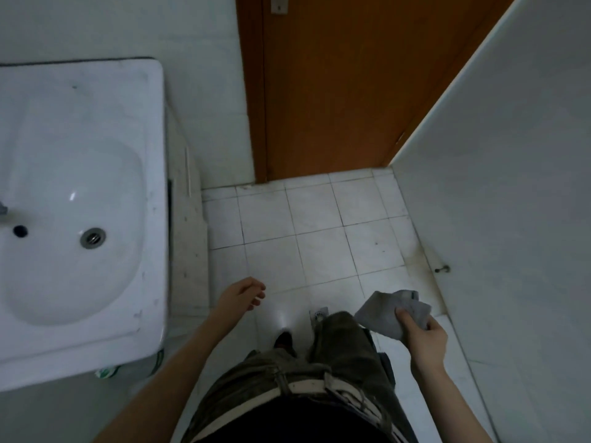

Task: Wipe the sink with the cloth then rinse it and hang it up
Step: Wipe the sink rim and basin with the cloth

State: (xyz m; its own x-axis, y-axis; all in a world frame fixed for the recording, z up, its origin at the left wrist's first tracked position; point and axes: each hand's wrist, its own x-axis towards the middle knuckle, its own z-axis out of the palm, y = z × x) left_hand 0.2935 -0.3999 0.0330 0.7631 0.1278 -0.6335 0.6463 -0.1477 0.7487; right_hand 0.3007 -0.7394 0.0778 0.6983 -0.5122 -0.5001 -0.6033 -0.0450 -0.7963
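The white sink (153,129) fills the left of the head view, with an oval basin, a metal drain (92,238) and an overflow hole. A sliver of the tap (3,210) shows at the left edge. My right hand (423,338) holds a crumpled grey cloth (385,311) low over the floor at the right, well away from the sink. My left hand (244,294) hangs loosely curled and holds nothing, just right of the sink's front corner.
A brown wooden door (335,91) stands ahead, shut. A white wall or panel (495,171) runs along the right, with a small door stop (443,269) at its foot. White floor tiles (303,235) lie between. My legs and shoes are below.
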